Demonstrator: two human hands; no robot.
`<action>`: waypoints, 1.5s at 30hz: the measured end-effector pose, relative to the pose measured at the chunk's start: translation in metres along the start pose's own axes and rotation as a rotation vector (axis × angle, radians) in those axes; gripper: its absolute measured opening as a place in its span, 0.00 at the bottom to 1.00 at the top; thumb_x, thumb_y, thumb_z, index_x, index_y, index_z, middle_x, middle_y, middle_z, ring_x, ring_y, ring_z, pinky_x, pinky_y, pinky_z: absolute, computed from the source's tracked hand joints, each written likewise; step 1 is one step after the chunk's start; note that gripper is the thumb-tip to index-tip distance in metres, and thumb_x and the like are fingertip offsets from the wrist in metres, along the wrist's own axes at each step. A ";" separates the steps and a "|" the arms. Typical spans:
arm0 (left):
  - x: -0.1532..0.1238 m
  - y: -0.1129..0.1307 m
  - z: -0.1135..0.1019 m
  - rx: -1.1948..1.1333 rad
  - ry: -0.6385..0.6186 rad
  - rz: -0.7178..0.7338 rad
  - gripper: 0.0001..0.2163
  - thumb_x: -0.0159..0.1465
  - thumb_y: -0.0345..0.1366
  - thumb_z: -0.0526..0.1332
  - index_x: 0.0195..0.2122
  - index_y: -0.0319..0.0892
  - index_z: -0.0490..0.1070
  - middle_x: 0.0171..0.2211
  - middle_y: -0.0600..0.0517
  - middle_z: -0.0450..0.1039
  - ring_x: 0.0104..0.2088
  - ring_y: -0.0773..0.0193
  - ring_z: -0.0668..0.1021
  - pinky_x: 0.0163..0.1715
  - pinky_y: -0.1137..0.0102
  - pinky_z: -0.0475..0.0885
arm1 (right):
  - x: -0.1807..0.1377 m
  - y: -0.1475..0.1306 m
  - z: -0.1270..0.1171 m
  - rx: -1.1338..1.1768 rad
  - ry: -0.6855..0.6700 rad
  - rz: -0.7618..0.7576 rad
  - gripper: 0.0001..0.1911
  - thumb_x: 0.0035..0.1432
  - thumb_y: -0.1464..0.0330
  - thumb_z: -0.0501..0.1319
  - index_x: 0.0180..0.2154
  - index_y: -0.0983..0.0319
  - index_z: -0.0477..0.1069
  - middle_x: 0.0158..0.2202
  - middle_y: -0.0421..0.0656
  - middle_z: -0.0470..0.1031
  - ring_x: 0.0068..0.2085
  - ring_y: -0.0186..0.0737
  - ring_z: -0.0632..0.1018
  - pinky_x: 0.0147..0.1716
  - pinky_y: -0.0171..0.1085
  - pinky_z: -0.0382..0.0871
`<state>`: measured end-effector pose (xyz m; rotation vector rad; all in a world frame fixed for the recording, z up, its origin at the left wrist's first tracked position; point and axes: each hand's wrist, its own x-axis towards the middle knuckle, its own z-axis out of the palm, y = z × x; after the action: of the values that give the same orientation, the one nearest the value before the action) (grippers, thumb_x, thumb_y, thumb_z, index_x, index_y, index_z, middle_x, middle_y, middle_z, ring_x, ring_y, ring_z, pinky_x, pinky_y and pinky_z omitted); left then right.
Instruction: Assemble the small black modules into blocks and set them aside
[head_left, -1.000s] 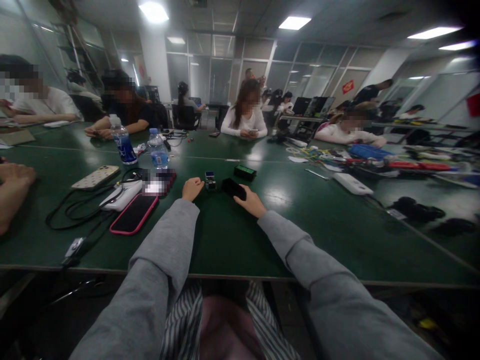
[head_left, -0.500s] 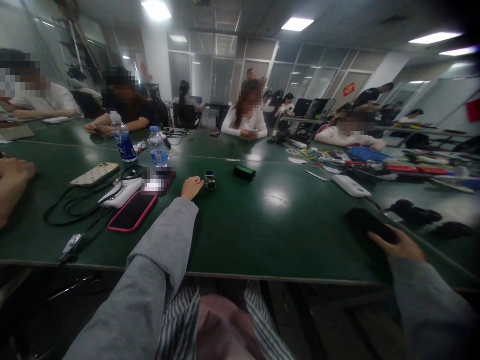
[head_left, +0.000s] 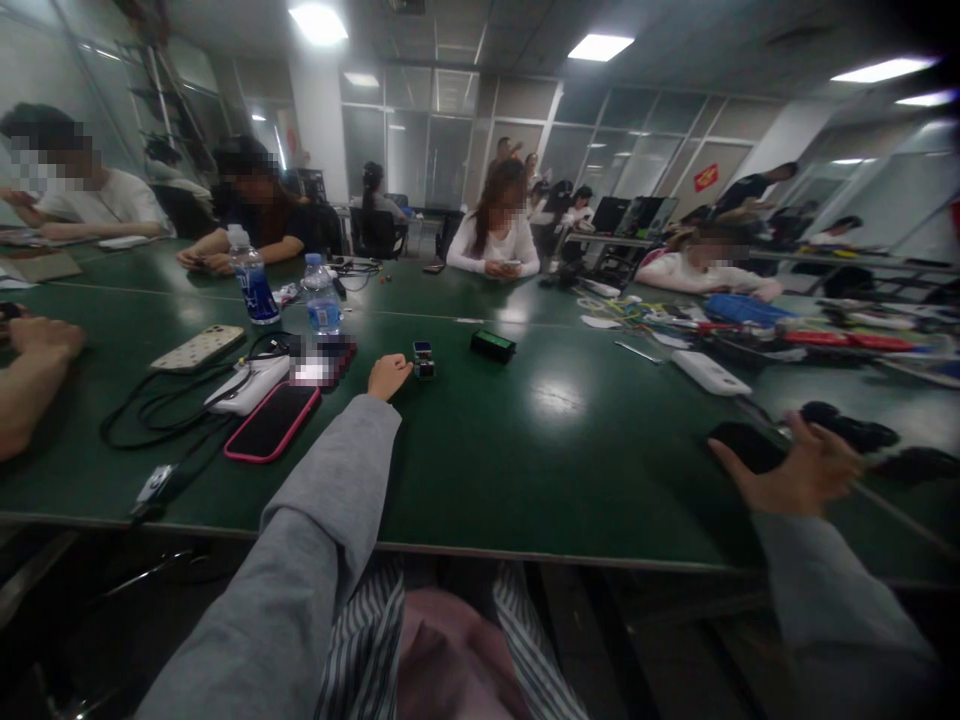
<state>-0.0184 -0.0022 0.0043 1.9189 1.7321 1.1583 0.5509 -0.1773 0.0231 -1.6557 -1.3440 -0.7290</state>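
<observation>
My left hand point(head_left: 389, 377) rests on the green table point(head_left: 555, 500) with its fingers curled, at the left side of a small device with a little screen point(head_left: 424, 361). Whatever those fingers may hold is hidden. To the right of the device lies a black box with a green top point(head_left: 493, 346). My right hand point(head_left: 804, 470) is open over the right side of the table, thumb and fingers spread. Just beyond its thumb lies a dark, flat, phone-like thing point(head_left: 746, 447), partly covered by the hand.
Left of my arm are a pink-edged phone point(head_left: 271, 424), a white power strip point(head_left: 251, 387) with black cables, a patterned phone point(head_left: 196, 348) and two bottles point(head_left: 322, 300). A white power strip point(head_left: 710, 373) and piled cables and tools point(head_left: 750, 310) lie right. Several people sit around.
My right hand has let go of the dark phone-like thing and spread its fingers, lifting slightly. The thing now lies on the table. My left hand stays beside the small device.
</observation>
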 end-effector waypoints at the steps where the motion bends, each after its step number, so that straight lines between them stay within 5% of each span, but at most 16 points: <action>1: 0.000 -0.001 0.000 -0.001 0.003 0.006 0.18 0.59 0.40 0.58 0.19 0.42 0.50 0.18 0.59 0.52 0.23 0.70 0.57 0.26 0.70 0.49 | -0.001 -0.019 0.012 -0.004 -0.030 0.027 0.49 0.45 0.33 0.52 0.65 0.46 0.52 0.61 0.58 0.53 0.62 0.65 0.56 0.51 0.65 0.53; 4: 0.000 -0.002 0.001 -0.004 0.017 0.010 0.18 0.59 0.40 0.58 0.19 0.42 0.50 0.18 0.59 0.52 0.23 0.70 0.57 0.26 0.70 0.49 | -0.010 -0.106 0.050 0.085 -0.185 -0.073 0.43 0.54 0.38 0.51 0.64 0.55 0.56 0.60 0.57 0.55 0.61 0.64 0.59 0.51 0.65 0.59; 7: 0.000 -0.002 0.000 -0.013 0.018 0.005 0.18 0.59 0.41 0.57 0.19 0.42 0.51 0.19 0.59 0.52 0.23 0.70 0.58 0.26 0.71 0.50 | -0.028 -0.215 0.081 0.309 -0.478 -0.302 0.30 0.63 0.50 0.50 0.62 0.54 0.58 0.61 0.53 0.54 0.61 0.56 0.61 0.55 0.59 0.61; 10: 0.000 -0.001 -0.001 -0.016 0.023 0.006 0.18 0.60 0.41 0.57 0.19 0.42 0.51 0.18 0.59 0.53 0.24 0.70 0.58 0.26 0.71 0.51 | -0.042 -0.312 0.110 0.547 -0.746 -0.446 0.29 0.64 0.56 0.52 0.65 0.51 0.52 0.63 0.51 0.53 0.63 0.52 0.61 0.58 0.55 0.61; 15: 0.000 0.001 -0.002 0.006 0.025 0.008 0.17 0.59 0.39 0.57 0.18 0.42 0.50 0.19 0.59 0.52 0.24 0.70 0.58 0.27 0.71 0.51 | -0.045 -0.398 0.162 0.696 -0.727 -0.306 0.31 0.58 0.64 0.61 0.63 0.55 0.58 0.65 0.52 0.50 0.66 0.55 0.56 0.61 0.54 0.57; 20: 0.000 0.004 -0.002 0.011 0.033 -0.025 0.17 0.59 0.40 0.57 0.19 0.43 0.50 0.19 0.59 0.52 0.25 0.69 0.58 0.27 0.71 0.51 | -0.042 -0.396 0.176 0.725 -0.738 -0.249 0.24 0.56 0.72 0.59 0.56 0.57 0.66 0.62 0.47 0.58 0.60 0.47 0.66 0.59 0.48 0.62; 27: -0.001 0.006 -0.005 0.020 0.029 -0.008 0.17 0.58 0.40 0.57 0.19 0.43 0.49 0.19 0.58 0.52 0.25 0.69 0.58 0.27 0.71 0.51 | -0.043 -0.386 0.166 0.678 -0.667 -0.115 0.16 0.59 0.66 0.58 0.50 0.61 0.68 0.51 0.49 0.69 0.52 0.46 0.71 0.53 0.44 0.65; 34: 0.000 0.004 -0.003 0.027 0.017 -0.018 0.17 0.58 0.40 0.57 0.19 0.43 0.49 0.19 0.58 0.52 0.25 0.69 0.58 0.27 0.71 0.51 | -0.042 -0.381 0.187 0.713 -0.702 0.134 0.18 0.63 0.61 0.54 0.50 0.63 0.66 0.46 0.50 0.73 0.46 0.44 0.73 0.49 0.43 0.65; 41: 0.000 0.003 -0.003 0.012 0.020 -0.009 0.17 0.58 0.41 0.57 0.19 0.43 0.49 0.20 0.58 0.52 0.25 0.69 0.58 0.28 0.71 0.52 | -0.041 -0.379 0.188 0.701 -0.718 0.196 0.15 0.63 0.64 0.52 0.48 0.63 0.67 0.46 0.52 0.72 0.51 0.49 0.69 0.51 0.47 0.64; 45: -0.001 0.003 -0.003 0.005 0.021 -0.011 0.17 0.58 0.41 0.57 0.19 0.43 0.50 0.19 0.58 0.52 0.25 0.68 0.58 0.28 0.71 0.52 | -0.042 -0.379 0.186 0.708 -0.683 0.184 0.21 0.59 0.55 0.58 0.48 0.63 0.66 0.47 0.53 0.71 0.50 0.51 0.69 0.49 0.48 0.65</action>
<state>-0.0182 -0.0044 0.0083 1.9038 1.7561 1.1751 0.1606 -0.0131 -0.0014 -1.4320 -1.6153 0.4492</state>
